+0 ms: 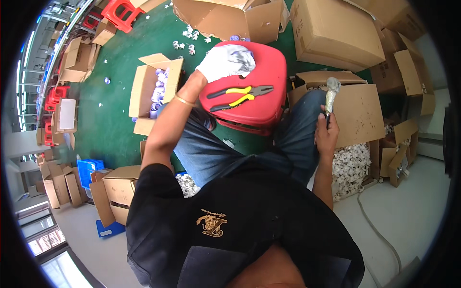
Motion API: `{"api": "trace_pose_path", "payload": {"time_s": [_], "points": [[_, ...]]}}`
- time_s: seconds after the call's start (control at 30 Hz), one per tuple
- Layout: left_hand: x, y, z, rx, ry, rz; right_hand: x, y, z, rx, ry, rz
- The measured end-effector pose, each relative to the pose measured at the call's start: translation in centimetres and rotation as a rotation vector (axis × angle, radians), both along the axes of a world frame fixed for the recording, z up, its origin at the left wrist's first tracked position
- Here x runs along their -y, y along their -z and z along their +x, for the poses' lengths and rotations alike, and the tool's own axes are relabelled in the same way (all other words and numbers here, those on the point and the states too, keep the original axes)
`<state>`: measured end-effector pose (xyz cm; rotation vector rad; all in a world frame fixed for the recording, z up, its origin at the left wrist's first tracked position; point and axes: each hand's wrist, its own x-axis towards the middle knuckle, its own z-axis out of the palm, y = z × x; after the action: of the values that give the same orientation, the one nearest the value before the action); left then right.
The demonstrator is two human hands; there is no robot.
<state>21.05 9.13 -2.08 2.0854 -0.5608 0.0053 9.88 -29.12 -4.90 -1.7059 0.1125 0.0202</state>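
My left hand point(224, 62), in a white glove with greyish fingers, rests over the far left part of a red plastic stool point(269, 62). Its fingers are bent and pressed together, and whatever they hold is hidden. Beside it on the seat lie pliers point(240, 96) with yellow-and-black handles, jaws toward the right. On the right, my bare right hand point(327, 133) is closed round the dark handle of a hammer point(331, 91). The hammer stands upright above my right knee, its neck and head wrapped in a pale covering.
An open carton point(139, 96) of purple-and-white parts stands left of the stool. Another carton point(357, 115) on the right sits by a heap of white pieces point(351, 168). Large cartons point(336, 36) stand at the back. White scraps point(190, 33) lie on the green floor.
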Motion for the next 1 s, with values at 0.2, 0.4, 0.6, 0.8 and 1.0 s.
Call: {"api": "trace_pose_path", "payload": {"time_s": [0.2, 0.4, 0.6, 0.8, 1.0], "points": [[-2.0, -6.7, -7.9, 0.096, -0.431, -0.388, 2.0, 3.1, 0.5, 0.087, -0.044, -0.204], [-4.9, -8.9, -12.1, 0.315, -0.589, -0.115, 1.1, 2.0, 0.9, 0.067, -0.075, -0.133], [-19.9, -1.6, -15.0, -0.007, -0.928, -0.018, 2.3, 2.9, 0.6, 0.041, -0.082, -0.272], [-33.7, 6.8, -13.4, -0.477, -1.289, 0.858, 1.1, 0.0, -0.1, -0.218, -0.061, -0.197], [-25.6, 9.3, 11.5, -0.251, -0.545, 0.983, 1.3, -0.9, 1.0, -0.47, 0.017, -0.189]]}}
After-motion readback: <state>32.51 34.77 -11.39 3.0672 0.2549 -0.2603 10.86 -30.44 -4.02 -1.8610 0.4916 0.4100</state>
